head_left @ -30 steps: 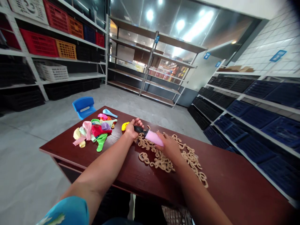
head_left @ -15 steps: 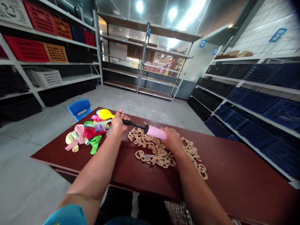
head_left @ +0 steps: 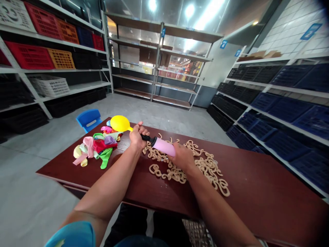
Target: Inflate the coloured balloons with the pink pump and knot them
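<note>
A balloon pump with a pink barrel (head_left: 164, 146) and a black end is held between my two hands, above the table. My left hand (head_left: 138, 136) is closed round its black end, at the neck of a partly inflated yellow balloon (head_left: 120, 123). Whether those fingers also pinch the neck is hidden. My right hand (head_left: 182, 156) wraps the far end of the pink barrel. Under the pump and right hand lie many curly tan strands (head_left: 210, 168). Left of my left hand is a pile of limp, mixed-colour balloons (head_left: 99, 145).
The dark red-brown table (head_left: 257, 185) stretches across in front of me. Beyond its far left edge stands a blue chair (head_left: 88, 119). Shelves with coloured crates (head_left: 29, 55) line the left, and dark blue crates (head_left: 280, 106) fill racks on the right. A metal rack (head_left: 177, 97) stands at the back.
My hands have come closer together, and the black rod between handle and barrel has slid in. The yellow balloon looks larger, and it has shifted right with my left hand.
</note>
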### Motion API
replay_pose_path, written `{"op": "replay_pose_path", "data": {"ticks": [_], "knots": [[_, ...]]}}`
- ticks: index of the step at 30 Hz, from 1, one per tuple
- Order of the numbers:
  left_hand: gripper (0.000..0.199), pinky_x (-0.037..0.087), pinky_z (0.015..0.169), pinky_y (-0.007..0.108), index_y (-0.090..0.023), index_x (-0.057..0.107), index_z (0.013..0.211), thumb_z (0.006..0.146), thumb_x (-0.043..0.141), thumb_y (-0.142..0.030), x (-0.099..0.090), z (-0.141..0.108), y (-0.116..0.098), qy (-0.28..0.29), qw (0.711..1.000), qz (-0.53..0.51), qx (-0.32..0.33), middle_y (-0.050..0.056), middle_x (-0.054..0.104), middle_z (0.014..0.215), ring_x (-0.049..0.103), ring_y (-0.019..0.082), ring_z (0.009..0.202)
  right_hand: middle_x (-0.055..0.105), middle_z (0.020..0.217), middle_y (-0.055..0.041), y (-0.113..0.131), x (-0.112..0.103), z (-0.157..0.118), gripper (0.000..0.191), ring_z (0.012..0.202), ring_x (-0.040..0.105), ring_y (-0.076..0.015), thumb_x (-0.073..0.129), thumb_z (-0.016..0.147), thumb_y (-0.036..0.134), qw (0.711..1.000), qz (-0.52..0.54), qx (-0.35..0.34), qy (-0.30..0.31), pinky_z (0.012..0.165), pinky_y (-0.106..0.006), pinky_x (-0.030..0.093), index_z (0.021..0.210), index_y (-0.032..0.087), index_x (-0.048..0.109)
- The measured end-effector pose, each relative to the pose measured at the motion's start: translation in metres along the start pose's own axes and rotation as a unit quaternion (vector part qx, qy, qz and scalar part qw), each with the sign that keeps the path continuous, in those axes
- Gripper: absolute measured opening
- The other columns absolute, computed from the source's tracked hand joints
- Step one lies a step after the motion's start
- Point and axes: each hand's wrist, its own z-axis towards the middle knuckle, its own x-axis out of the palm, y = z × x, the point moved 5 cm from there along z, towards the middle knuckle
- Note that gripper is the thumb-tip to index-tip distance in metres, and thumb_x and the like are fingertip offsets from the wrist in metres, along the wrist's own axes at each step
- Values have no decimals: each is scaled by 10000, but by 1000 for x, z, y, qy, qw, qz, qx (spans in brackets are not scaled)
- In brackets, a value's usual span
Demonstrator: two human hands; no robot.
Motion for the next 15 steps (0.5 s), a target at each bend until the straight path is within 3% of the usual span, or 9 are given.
{"op": "replay_pose_path", "data": {"ticks": [4,8,15], "knots": [[84,285,407,197,-171,493,822,842,412,-182,1,-1,-1,-12,1000,11,17,-86,219,449,278,53,350,605,893,-70,4,1,1,335,777,562,-208,485,728,430,1000,27,-3,-11,593,-289,340,962,190,502],[75,279,402,192,-177,485,829,836,410,-179,0,4,-21,-24,998,25,43,-90,220,443,269,51,343,600,907,-71,0,0,5,368,817,550,-206,511,718,429,999,39,-6,-1,618,-285,341,1002,196,503],[73,241,407,185,-174,455,817,822,391,-140,-12,17,-58,-61,994,21,90,-99,205,438,240,39,339,596,919,-45,-35,-3,8,308,837,522,-191,579,708,355,1000,0,11,-16,656,-274,320,965,208,494]]}}
